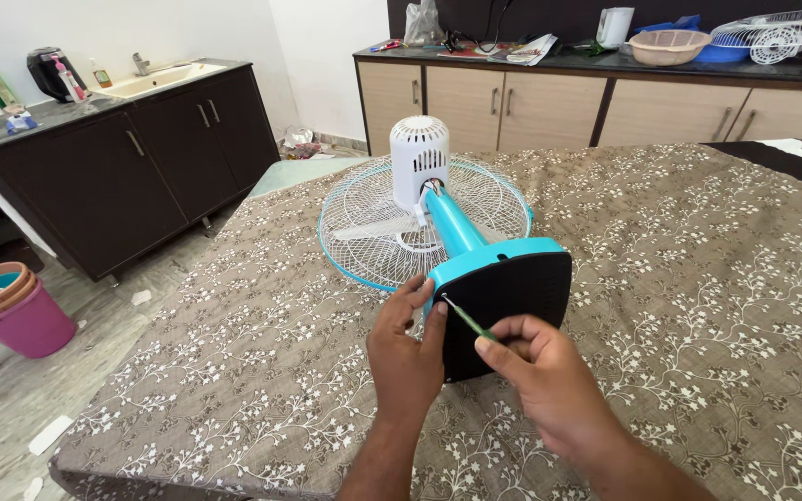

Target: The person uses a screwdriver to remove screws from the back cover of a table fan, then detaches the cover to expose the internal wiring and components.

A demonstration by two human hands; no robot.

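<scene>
fan (438, 223) lies grille-down on the patterned bedcover (698, 306), exposing its black base underside (503, 315). left hand (406, 348) clasps the base edge, steadying it; right hand (536, 371) pinches a green screwdriver (468, 320), tip apparently touching the base.

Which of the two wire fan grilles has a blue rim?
The grille lying on the patterned bed cover, behind the fan base that the left hand steadies. The other grille, on the far counter, is all white.
</scene>
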